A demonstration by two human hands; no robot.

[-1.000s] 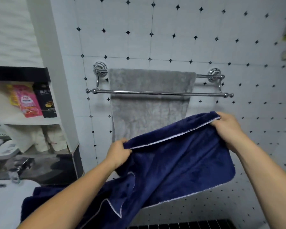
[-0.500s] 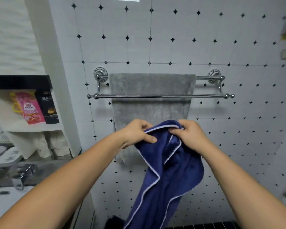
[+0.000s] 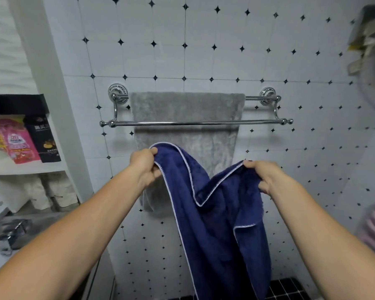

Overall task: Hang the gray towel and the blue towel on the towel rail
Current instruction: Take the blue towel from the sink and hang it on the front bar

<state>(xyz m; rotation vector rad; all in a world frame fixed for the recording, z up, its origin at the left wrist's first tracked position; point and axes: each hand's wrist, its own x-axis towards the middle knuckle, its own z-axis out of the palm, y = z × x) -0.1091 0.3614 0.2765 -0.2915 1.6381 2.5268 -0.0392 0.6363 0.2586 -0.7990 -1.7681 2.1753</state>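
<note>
A chrome double towel rail (image 3: pixel 258 122) is fixed to the tiled wall. The gray towel (image 3: pixel 186 109) hangs over its back bar and drops behind the front bar. Below the rail I hold the dark blue towel (image 3: pixel 221 224), which has a white edge. My left hand (image 3: pixel 144 164) grips one top corner. My right hand (image 3: pixel 266 176) grips the other. The top edge sags in a V between my hands, and the rest hangs down in front of the gray towel's lower part.
White shelves (image 3: pixel 26 167) at the left hold a pink packet (image 3: pixel 17 141), a black packet (image 3: pixel 44 141) and paper rolls (image 3: pixel 35 191). A tap (image 3: pixel 15 232) and basin sit at lower left. Blurred items hang at the upper right edge (image 3: pixel 368 40).
My hands were close together on the bunched blue towel; they have moved apart, spreading its top edge. A second ago the towel was held wide and slanted.
</note>
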